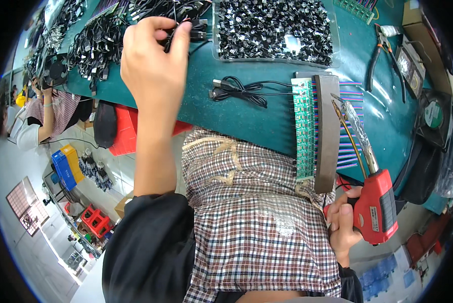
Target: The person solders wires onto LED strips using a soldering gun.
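My left hand (153, 65) is raised at the upper left with its fingers pinched on a black USB cable (198, 34), beside the heap of cables. My right hand (343, 224) grips a red soldering gun (375, 207) at the lower right. The gun's metal tip and thin feed tube point up over a brown bar (327, 136). Along the bar's left side runs a green strip of small circuit boards (303, 131), with coloured wires (351, 146) sticking out to the right. A bundled black USB cable (241, 91) lies with its wire ends reaching the boards.
A clear plastic tray (282, 62) holds many small black and metal connectors. Heaps of black cables (97, 45) lie at the far left. Pliers (375, 63), a cardboard box (423, 30) and a fan (435, 113) stand at the right. A co-worker's arm (47, 113) shows at left.
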`<state>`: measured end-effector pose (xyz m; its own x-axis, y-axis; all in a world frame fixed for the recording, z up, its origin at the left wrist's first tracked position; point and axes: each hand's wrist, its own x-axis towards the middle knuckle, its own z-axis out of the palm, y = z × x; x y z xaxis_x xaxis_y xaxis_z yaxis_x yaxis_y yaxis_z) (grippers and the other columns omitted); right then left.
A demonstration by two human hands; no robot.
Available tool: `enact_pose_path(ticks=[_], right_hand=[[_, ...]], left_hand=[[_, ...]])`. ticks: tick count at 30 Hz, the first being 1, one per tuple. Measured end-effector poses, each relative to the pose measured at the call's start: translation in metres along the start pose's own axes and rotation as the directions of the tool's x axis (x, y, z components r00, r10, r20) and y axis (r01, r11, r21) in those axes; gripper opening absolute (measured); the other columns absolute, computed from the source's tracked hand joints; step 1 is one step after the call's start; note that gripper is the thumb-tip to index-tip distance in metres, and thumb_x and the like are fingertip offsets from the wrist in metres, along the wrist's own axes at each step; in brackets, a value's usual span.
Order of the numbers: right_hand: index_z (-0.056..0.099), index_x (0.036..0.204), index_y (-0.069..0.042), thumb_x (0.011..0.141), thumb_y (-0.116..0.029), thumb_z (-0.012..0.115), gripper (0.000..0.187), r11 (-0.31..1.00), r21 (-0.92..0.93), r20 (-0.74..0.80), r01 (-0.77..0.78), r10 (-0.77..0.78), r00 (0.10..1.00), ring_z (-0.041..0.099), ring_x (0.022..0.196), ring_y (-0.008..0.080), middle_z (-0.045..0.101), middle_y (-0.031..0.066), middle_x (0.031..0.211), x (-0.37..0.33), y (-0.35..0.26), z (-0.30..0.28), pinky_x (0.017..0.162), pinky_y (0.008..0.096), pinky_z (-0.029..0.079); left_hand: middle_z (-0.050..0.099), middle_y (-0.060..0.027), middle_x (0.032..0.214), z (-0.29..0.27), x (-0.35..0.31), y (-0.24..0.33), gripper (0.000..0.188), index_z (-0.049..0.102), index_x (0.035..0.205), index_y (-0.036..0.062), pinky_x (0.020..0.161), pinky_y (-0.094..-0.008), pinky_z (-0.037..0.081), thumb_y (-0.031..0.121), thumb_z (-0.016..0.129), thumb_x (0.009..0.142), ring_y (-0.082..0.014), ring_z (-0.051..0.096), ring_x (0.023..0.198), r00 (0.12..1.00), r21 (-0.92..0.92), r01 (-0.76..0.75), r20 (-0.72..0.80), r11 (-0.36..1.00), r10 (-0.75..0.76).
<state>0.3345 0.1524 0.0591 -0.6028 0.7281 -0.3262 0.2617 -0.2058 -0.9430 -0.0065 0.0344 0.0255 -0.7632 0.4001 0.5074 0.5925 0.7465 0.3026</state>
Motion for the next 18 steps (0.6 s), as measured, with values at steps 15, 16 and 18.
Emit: enact_pose_path(ticks=[15,16,18], right_hand=[[0.046,0.114,-0.001,0.093,-0.012,0.059,0.026,1.000,0.027,0.016,0.012,-0.013,1.000,0.033,0.043,0.0051,0.052,0.0059,0.068,0.001,-0.001,0.002,0.042,0.0218,0.032],[0.046,0.115,-0.001,0.093,-0.012,0.059,0.027,0.999,0.032,0.006,0.030,-0.030,1.000,0.032,0.043,0.0052,0.052,0.0063,0.068,0.001,0.001,0.003,0.042,0.0219,0.032],[0.046,0.115,-0.001,0.093,-0.011,0.058,0.027,0.999,0.010,-0.002,0.041,-0.041,0.999,0.032,0.043,0.0054,0.052,0.0063,0.069,-0.001,0.002,0.000,0.042,0.0223,0.033]], left_hand=[[0.069,-0.0157,0.106,-0.030,-0.001,0.015,0.030,0.058,0.122,-0.0074,0.068,-0.0225,0.051,0.004,0.059,0.094,-0.0095,0.063,0.077,0.962,-0.839,0.267,0.262,0.473,-0.078],[0.069,-0.0140,0.104,-0.026,-0.001,0.017,0.029,0.059,0.120,-0.0064,0.067,-0.0211,0.049,0.005,0.060,0.094,-0.0084,0.061,0.075,0.958,-0.838,0.284,0.270,0.466,-0.097],[0.069,-0.0122,0.102,-0.019,0.001,0.025,0.027,0.061,0.119,-0.0054,0.066,-0.0198,0.048,0.006,0.061,0.094,-0.0073,0.059,0.073,0.953,-0.840,0.301,0.284,0.451,-0.108]])
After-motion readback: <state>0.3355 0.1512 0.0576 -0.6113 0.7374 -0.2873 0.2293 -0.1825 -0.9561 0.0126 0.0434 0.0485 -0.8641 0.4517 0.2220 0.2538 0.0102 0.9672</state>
